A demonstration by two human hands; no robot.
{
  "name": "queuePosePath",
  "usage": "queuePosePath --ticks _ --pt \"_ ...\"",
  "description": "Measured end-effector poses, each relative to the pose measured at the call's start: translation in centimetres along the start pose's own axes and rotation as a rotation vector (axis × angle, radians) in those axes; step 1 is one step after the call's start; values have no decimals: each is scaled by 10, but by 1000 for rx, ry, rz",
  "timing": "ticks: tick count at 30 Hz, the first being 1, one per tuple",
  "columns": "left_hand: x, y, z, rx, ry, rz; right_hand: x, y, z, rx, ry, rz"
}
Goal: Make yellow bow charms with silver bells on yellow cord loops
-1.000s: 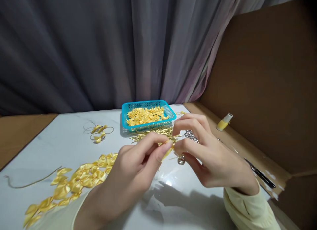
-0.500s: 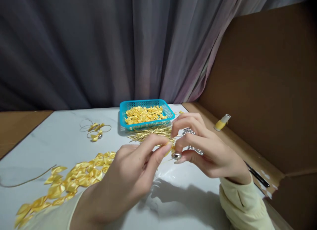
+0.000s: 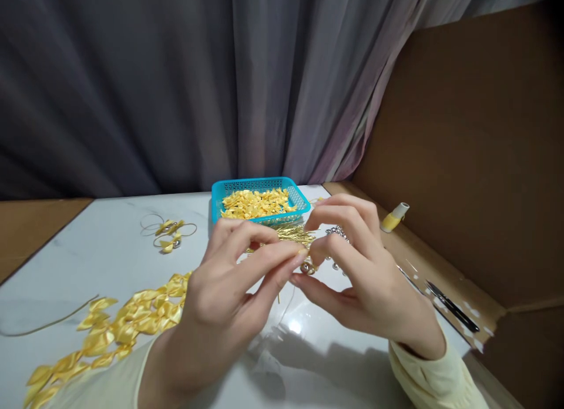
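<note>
My left hand (image 3: 229, 291) is closed in a pinch of thumb and index finger. What it pinches is hidden by the fingertips; a short bit of gold cord (image 3: 279, 298) shows below them. Close beside it, my right hand (image 3: 359, 268) grips a small shiny silver ball (image 3: 307, 268) between thumb and index finger, its other fingers curled above. Behind the hands lies a bundle of gold cords (image 3: 293, 234), partly covered. Several silver balls (image 3: 337, 235) show past the right fingers.
A blue basket (image 3: 217, 200) of yellow bows stands at the back. More yellow bows (image 3: 141, 312) lie at left, below finished-looking cord loops with bows (image 3: 170, 242). A loose cord (image 3: 48, 324) lies far left. At right are a yellow-and-white tube (image 3: 395, 217) and a black-handled tool (image 3: 453, 308).
My left hand's other fingers have lifted and spread. My right thumb and index finger have moved slightly left with the silver ball, nearer my left fingertips. The yellow piece between the hands is now mostly hidden.
</note>
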State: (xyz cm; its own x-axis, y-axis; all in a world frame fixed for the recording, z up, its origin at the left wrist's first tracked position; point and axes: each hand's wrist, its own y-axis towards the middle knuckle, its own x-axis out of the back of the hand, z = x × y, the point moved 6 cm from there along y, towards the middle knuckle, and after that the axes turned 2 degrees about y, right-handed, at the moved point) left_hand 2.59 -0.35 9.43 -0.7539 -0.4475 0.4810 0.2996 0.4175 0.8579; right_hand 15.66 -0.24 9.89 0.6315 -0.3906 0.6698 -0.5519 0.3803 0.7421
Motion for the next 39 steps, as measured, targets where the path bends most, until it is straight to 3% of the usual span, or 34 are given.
queuePosePath --ticks 9,14,17,22,26,32,39 --pt "4 -3 7 107 -100 -70 -2 -3 -5 -110 199 -127" --pt "10 -5 11 154 -50 -95 -2 -8 -13 -342 379 -137" --pt "12 -3 11 169 -10 -111 -5 -11 -18 -517 583 -61" --pt "12 -3 12 209 -8 -103 -13 -16 -20 -708 878 184" --pt "12 -2 14 216 -30 -89 -14 -15 -17 -708 987 243" --pt "10 -1 16 241 -18 -90 -12 -14 -19 -715 1082 234" --pt "12 -1 14 236 23 -107 -11 -15 -20 -721 1078 242"
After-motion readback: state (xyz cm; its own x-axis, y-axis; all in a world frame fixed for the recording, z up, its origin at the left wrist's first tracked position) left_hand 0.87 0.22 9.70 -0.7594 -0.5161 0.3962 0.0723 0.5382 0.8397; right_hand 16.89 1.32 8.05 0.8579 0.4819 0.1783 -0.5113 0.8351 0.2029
